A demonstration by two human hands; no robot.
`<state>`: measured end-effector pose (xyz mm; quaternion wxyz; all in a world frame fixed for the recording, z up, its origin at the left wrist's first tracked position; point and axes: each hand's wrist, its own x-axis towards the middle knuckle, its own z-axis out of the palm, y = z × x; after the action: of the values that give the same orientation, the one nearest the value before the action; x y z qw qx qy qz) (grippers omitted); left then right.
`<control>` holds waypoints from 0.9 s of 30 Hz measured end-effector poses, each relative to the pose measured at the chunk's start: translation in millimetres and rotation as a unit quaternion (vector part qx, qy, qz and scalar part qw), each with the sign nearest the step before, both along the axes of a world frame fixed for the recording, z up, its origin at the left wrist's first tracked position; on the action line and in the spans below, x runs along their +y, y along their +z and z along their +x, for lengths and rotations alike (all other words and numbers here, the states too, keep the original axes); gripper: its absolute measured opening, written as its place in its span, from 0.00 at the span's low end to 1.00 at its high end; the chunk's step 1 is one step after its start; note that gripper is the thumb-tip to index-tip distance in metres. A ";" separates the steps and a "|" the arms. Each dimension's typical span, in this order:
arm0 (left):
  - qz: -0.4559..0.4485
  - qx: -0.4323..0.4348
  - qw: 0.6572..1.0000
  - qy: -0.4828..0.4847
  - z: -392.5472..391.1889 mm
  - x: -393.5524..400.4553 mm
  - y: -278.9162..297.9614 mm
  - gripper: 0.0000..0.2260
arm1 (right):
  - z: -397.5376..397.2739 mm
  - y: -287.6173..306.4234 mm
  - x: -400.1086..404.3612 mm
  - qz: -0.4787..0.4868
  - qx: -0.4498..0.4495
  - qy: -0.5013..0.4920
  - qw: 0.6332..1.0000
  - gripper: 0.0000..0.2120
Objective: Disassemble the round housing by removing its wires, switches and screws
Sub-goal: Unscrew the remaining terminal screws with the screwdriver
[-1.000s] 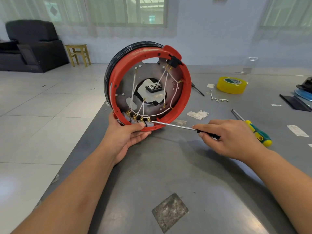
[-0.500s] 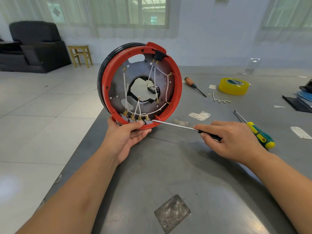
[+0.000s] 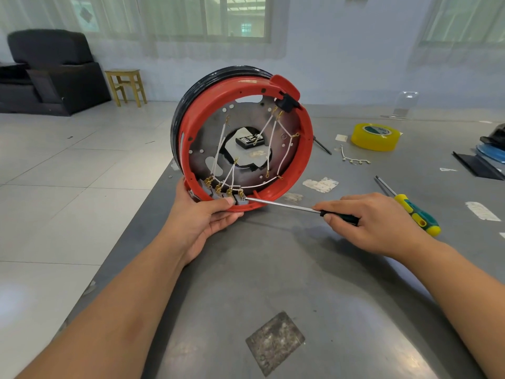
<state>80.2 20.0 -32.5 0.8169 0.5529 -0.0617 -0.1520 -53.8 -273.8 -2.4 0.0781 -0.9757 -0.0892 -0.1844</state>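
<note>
Round red housing (image 3: 306,149) upright on its edge at the grey table's (image 3: 273,269) left edge, left hand (image 3: 203,222) gripping its near rim — thumb on grey switches (image 3: 218,193), right hand (image 3: 374,224) curled round screwdriver (image 3: 284,205), tip at rightmost switch — white wires (image 3: 270,132) inside.

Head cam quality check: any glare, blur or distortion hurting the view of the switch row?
Head view: switch row and screwdriver tip are sharp; soft window glare sheens the table near the bottom edge, off the housing; hands cast soft shadows on the table; wide-angle bending stretches the forearms at the edges.
</note>
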 end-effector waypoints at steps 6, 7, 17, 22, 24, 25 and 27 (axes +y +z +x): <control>-0.002 0.016 1.000 0.012 -0.4 0.9 2.2 0.36 | -1.6 -3.2 4.2 -0.042 -0.062 0.004 0.997 0.14; -0.002 0.015 1.000 0.014 -0.7 0.8 2.5 0.36 | -1.5 -3.6 4.2 -0.047 -0.071 0.005 0.996 0.14; 0.005 0.009 1.000 0.017 -1.8 1.2 3.9 0.31 | 0.8 -7.0 -0.3 -0.100 -0.111 0.025 0.988 0.16; 0.012 0.008 1.000 0.015 -0.8 1.1 3.6 0.31 | 4.8 -9.3 -6.5 -0.127 -0.120 0.037 0.984 0.16; 0.013 0.010 1.000 0.015 -0.3 0.6 3.0 0.31 | 5.0 -9.1 -8.5 -0.126 -0.125 0.044 0.983 0.15; 0.014 0.011 1.000 0.015 -0.1 0.2 2.7 0.32 | 4.6 -8.9 -9.2 -0.120 -0.124 0.046 0.984 0.16; 0.014 0.013 1.000 0.014 0.4 -0.2 2.0 0.32 | 3.2 -8.5 -8.9 -0.099 -0.118 0.042 0.987 0.17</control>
<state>80.5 19.8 -30.5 0.8119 0.5632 -0.0409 -0.1483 -50.6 -282.7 -10.8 -0.0225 -0.9455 -0.1564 -0.2846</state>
